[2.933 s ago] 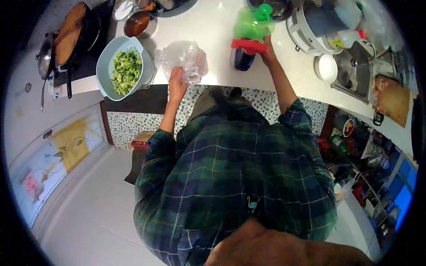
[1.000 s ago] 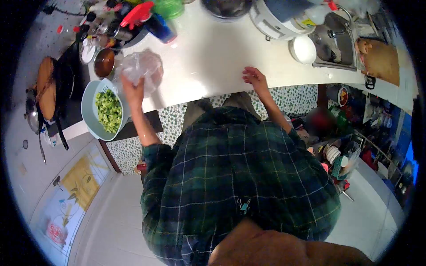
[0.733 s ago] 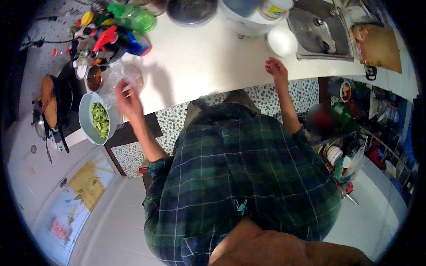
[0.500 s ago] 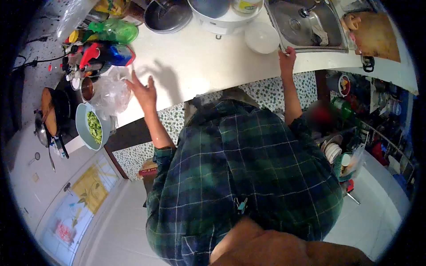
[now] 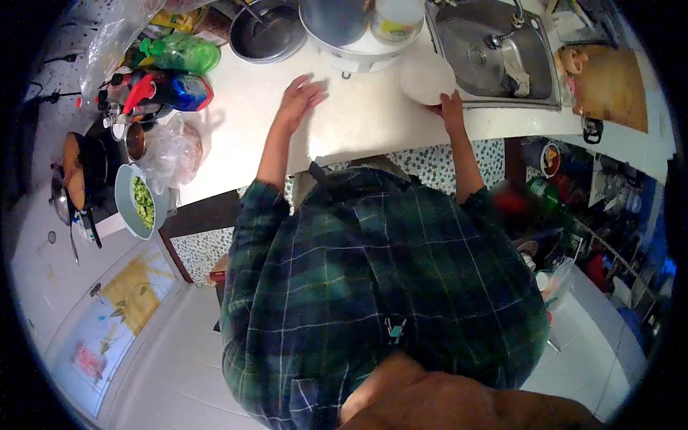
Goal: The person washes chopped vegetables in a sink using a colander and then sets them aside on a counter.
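My right hand (image 5: 450,113) grips the near rim of a white bowl (image 5: 428,77), which is beside the sink (image 5: 479,54). With its fingers apart and nothing in them, my left hand (image 5: 297,100) hovers over the white counter (image 5: 365,115). Farther left, a clear plastic bag (image 5: 174,153) lies by a small metal pot of brown liquid (image 5: 135,141). At the counter's front left edge, a pale blue basket (image 5: 127,201) holds chopped green vegetables (image 5: 143,203).
Behind the bag are a blue bottle with a red top (image 5: 188,92) and a green bottle (image 5: 186,54). A dark pan (image 5: 266,36) and a white tub (image 5: 351,59) stand at the back. The stove is far left; a cutting board (image 5: 611,89) is right of the sink.
My left hand has let go of the plastic bag and moved right. My right hand has left the bottles, crossed to the right and taken hold of the white bowl's rim. The view has shifted right.
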Demonstrator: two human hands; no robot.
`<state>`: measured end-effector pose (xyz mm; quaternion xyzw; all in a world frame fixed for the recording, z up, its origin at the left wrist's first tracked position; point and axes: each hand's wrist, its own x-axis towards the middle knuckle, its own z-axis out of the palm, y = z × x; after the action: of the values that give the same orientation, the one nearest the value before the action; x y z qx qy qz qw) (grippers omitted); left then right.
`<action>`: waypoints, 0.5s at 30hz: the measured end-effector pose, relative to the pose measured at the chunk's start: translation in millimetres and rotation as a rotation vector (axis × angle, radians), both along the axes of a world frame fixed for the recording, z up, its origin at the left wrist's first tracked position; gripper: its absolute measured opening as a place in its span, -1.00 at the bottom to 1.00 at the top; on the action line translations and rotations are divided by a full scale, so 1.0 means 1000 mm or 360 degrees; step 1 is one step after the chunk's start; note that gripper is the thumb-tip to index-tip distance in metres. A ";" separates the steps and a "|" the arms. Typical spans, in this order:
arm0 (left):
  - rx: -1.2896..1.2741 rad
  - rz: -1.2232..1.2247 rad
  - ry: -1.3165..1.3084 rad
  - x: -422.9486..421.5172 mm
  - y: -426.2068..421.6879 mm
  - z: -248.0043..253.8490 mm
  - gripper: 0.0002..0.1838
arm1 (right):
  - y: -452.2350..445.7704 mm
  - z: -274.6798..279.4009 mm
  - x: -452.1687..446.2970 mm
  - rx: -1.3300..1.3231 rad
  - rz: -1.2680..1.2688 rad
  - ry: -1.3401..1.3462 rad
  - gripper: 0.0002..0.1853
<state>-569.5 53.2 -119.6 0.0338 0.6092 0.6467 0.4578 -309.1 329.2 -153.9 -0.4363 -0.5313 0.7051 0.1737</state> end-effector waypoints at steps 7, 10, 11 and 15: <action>-0.0086 0.0308 -0.0080 -0.002 0.095 -0.051 -0.72 | 0.006 0.003 0.024 0.0109 -0.0065 0.0145 -0.59; -0.0267 0.0374 0.0020 0.002 0.105 -0.038 -0.71 | -0.002 0.009 0.025 0.0036 -0.0170 0.0050 -0.59; -0.0272 0.0410 -0.0080 -0.002 0.108 -0.057 -0.71 | -0.004 0.010 0.025 -0.0002 -0.0210 0.0073 -0.59; -0.0132 0.0434 -0.0286 -0.003 0.103 -0.036 -0.60 | -0.001 0.015 0.023 0.0003 -0.0266 0.0174 -0.60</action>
<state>-572.3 156.7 -155.9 -0.1260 0.5908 0.6776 0.4194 -286.1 327.9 -138.8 -0.4397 -0.4836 0.7104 0.2611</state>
